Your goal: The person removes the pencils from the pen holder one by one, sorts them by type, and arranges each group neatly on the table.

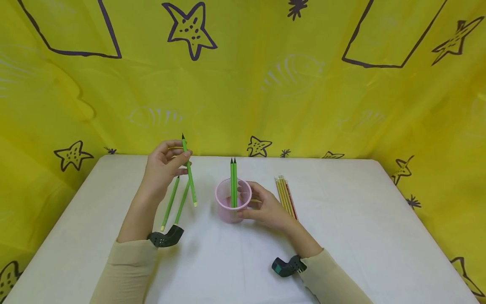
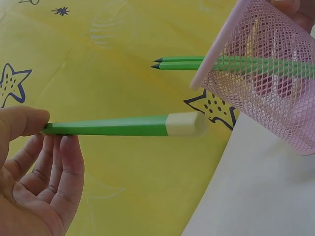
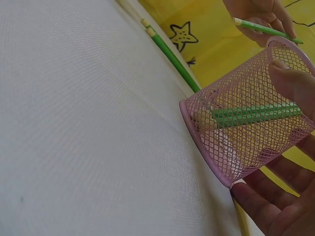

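Note:
My left hand (image 1: pixel 162 166) pinches a green pencil (image 1: pixel 190 175) between thumb and fingers, held above the table to the left of the cup. Its dark tip points up and its pale yellow end down; in the left wrist view that end (image 2: pixel 187 124) faces the cup. My right hand (image 1: pixel 265 207) grips the pink mesh cup (image 1: pixel 228 216) from the right, thumb and fingers around its side. Two green pencils (image 1: pixel 233 181) stand in the cup, dark tips up above the rim. Two more green pencils (image 1: pixel 171 203) lie on the table below my left hand.
Several yellow pencils and a red one (image 1: pixel 291 200) lie together right of the cup, partly behind my right hand. The white table (image 1: pixel 235 266) meets a yellow patterned curtain (image 1: pixel 228 105) at its far edge. Dark devices (image 1: pixel 167 237) sit on both wrists.

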The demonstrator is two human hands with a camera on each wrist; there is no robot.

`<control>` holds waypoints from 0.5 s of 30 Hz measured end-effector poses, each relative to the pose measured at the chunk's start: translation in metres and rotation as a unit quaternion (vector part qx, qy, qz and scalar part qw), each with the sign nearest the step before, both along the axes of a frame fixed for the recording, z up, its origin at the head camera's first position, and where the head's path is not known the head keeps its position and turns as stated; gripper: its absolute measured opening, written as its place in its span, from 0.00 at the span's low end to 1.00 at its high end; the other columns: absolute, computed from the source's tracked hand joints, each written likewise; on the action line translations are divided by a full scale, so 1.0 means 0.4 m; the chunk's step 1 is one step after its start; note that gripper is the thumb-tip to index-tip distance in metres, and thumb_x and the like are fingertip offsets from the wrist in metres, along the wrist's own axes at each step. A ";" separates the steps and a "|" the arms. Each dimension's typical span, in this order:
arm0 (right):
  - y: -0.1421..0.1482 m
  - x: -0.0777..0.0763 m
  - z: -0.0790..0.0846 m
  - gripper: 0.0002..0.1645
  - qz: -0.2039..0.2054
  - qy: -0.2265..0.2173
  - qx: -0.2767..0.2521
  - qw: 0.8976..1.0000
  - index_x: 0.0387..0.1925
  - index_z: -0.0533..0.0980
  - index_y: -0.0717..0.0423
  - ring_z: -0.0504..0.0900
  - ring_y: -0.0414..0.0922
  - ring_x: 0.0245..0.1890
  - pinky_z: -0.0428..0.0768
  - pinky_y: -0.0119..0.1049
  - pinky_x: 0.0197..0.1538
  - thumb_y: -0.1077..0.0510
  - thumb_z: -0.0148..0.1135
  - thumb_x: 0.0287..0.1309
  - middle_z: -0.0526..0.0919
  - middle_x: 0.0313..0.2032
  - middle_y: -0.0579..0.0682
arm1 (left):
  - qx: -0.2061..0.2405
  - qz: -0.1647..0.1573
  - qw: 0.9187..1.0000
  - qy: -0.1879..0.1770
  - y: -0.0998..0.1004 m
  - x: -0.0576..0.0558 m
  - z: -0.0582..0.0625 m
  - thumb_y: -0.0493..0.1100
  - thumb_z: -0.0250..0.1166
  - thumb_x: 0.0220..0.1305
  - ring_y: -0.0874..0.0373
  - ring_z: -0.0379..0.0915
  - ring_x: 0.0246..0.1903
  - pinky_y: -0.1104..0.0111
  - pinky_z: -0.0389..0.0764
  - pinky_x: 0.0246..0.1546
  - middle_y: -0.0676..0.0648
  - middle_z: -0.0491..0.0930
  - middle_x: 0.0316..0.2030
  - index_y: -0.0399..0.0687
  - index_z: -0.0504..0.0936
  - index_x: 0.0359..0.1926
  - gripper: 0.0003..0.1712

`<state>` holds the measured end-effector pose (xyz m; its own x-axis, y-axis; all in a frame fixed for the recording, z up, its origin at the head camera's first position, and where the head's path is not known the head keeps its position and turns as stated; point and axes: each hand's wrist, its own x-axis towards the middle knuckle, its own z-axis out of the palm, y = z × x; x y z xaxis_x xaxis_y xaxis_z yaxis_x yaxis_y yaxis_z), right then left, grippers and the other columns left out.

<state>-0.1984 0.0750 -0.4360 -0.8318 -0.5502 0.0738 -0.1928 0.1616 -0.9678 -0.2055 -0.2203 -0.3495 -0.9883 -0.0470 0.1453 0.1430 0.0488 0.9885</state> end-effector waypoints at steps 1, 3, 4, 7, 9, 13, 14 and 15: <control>0.000 0.000 0.000 0.49 -0.001 0.000 0.002 1.000 0.71 0.64 0.53 0.74 0.53 0.64 0.75 0.44 0.66 0.61 0.78 0.48 0.74 0.65 0.50 | -0.006 -0.001 1.000 -0.003 0.000 -0.001 -0.002 0.44 0.65 0.69 0.59 0.79 0.38 0.70 0.87 0.37 0.50 0.81 0.41 0.51 0.74 0.55 0.16; 0.001 0.001 0.000 0.49 -0.001 0.002 0.005 1.000 0.71 0.64 0.52 0.74 0.53 0.64 0.75 0.44 0.66 0.61 0.78 0.48 0.74 0.65 0.50 | -0.015 -0.004 1.000 -0.009 0.001 -0.003 -0.007 0.44 0.65 0.69 0.60 0.79 0.38 0.70 0.87 0.37 0.50 0.80 0.41 0.51 0.73 0.55 0.17; 0.001 0.001 0.001 0.49 -0.001 0.003 0.006 1.000 0.71 0.64 0.52 0.74 0.53 0.64 0.75 0.44 0.66 0.61 0.78 0.48 0.74 0.65 0.50 | -0.018 -0.006 1.000 -0.011 0.001 -0.004 -0.009 0.44 0.65 0.69 0.60 0.79 0.37 0.70 0.87 0.37 0.50 0.80 0.41 0.51 0.73 0.56 0.17; 0.001 0.000 0.002 0.49 -0.002 0.006 0.009 1.000 0.71 0.64 0.52 0.75 0.53 0.64 0.75 0.44 0.66 0.60 0.78 0.48 0.74 0.65 0.50 | -0.027 -0.011 0.999 -0.014 0.001 -0.009 -0.016 0.44 0.65 0.69 0.59 0.79 0.36 0.69 0.87 0.36 0.49 0.79 0.40 0.49 0.73 0.56 0.18; 0.002 0.000 0.002 0.49 -0.002 0.005 0.009 1.000 0.71 0.64 0.52 0.75 0.52 0.64 0.75 0.45 0.66 0.61 0.78 0.48 0.74 0.65 0.50 | -0.038 -0.015 0.999 -0.017 -0.001 -0.012 -0.022 0.44 0.65 0.69 0.59 0.80 0.36 0.68 0.87 0.36 0.49 0.78 0.40 0.47 0.73 0.56 0.19; 0.002 -0.001 -0.001 0.50 -0.001 0.001 0.005 1.000 0.71 0.64 0.54 0.74 0.53 0.64 0.75 0.45 0.66 0.61 0.78 0.48 0.73 0.65 0.51 | -0.069 -0.025 0.997 -0.034 -0.005 -0.015 -0.031 0.45 0.65 0.69 0.59 0.82 0.36 0.67 0.87 0.38 0.46 0.78 0.43 0.40 0.70 0.60 0.24; 0.002 -0.001 0.000 0.50 0.000 0.001 0.005 1.000 0.71 0.64 0.53 0.74 0.53 0.64 0.75 0.45 0.66 0.61 0.78 0.48 0.73 0.65 0.50 | -0.076 -0.028 0.996 -0.039 -0.006 -0.016 -0.033 0.45 0.65 0.69 0.60 0.82 0.36 0.67 0.87 0.38 0.45 0.77 0.44 0.39 0.70 0.61 0.25; 0.002 -0.001 0.001 0.50 0.000 0.002 0.006 1.000 0.71 0.64 0.53 0.74 0.53 0.64 0.75 0.45 0.66 0.61 0.78 0.48 0.73 0.65 0.50 | -0.084 -0.032 0.995 -0.043 -0.007 -0.017 -0.034 0.46 0.65 0.69 0.59 0.82 0.37 0.66 0.87 0.39 0.44 0.77 0.45 0.39 0.69 0.62 0.26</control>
